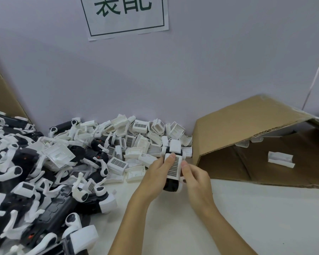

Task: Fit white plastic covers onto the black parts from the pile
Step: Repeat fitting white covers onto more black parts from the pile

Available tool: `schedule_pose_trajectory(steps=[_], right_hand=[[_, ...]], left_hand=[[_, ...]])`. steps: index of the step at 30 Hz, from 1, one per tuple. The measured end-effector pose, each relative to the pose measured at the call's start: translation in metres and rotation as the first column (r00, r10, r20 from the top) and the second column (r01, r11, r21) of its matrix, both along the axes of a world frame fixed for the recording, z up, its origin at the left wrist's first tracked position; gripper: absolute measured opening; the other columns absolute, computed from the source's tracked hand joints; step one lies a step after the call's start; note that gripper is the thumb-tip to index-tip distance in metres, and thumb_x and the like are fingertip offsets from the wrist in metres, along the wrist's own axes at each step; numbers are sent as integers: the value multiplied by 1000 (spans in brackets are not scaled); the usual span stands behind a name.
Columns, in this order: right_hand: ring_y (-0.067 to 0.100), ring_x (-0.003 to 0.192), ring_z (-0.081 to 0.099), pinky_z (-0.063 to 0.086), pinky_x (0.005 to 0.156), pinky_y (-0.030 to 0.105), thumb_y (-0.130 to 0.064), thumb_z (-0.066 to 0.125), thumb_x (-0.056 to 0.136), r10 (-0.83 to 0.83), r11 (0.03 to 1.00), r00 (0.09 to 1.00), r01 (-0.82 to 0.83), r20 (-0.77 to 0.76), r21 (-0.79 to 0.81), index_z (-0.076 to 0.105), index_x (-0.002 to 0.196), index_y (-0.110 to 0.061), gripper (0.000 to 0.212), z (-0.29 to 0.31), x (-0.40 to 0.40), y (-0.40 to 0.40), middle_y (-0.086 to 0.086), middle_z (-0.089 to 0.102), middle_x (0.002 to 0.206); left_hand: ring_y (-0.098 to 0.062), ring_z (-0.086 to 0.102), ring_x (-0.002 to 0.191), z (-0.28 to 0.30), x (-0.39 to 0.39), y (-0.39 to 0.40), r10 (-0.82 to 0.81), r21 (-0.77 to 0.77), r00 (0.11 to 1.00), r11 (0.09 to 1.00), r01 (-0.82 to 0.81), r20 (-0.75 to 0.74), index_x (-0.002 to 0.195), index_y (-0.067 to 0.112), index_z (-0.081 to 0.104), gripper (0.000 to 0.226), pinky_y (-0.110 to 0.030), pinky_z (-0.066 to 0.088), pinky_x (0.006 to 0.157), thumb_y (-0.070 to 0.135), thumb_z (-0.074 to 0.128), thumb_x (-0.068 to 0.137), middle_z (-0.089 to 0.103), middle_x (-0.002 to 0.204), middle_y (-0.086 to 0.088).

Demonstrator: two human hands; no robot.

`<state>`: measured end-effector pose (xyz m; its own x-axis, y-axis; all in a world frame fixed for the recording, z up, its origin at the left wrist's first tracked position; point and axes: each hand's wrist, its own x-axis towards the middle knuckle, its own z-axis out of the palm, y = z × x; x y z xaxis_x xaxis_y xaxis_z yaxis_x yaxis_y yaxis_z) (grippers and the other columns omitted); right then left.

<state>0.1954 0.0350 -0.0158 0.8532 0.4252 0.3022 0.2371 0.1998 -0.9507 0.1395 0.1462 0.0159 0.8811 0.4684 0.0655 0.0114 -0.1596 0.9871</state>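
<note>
Both hands hold one black part (171,185) above the white table. A white cover with a grey grid panel (174,168) lies on top of it. My left hand (156,173) grips the part from the left, its thumb pressing the cover's upper edge. My right hand (196,179) holds it from the right, thumb against the cover's side. A heap of loose white covers (136,142) lies along the wall just behind the hands. A pile of black parts with white arms (35,181) fills the table's left side.
A cardboard box on its side (247,126) opens at the right, with a white cover (280,159) lying inside it. A grey wall with a printed sign (125,15) stands behind. Bare white table (228,218) shows in front and to the right.
</note>
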Motion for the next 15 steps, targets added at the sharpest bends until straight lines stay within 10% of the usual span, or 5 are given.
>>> schedule_pose_trajectory(steps=[6,15], right_hand=[[29,90,74,58,82,43,-55,53,87,77,997,984,-78,-159,-2,78,86,-8,54,6,1,2,10,78,87],[29,106,71,59,83,38,-44,63,83,287,945,856,-178,-431,276,77,106,-11,42,12,-2,4,18,74,111]], left_hand=[[-14,69,79,-1,0,1,-10,123,1000,992,6,27,92,17,71,37,-29,51,72,47,50,101,73,81,2],[-12,71,82,0,1,-1,-63,48,995,997,60,77,93,19,75,36,-23,52,71,52,58,94,76,84,2]])
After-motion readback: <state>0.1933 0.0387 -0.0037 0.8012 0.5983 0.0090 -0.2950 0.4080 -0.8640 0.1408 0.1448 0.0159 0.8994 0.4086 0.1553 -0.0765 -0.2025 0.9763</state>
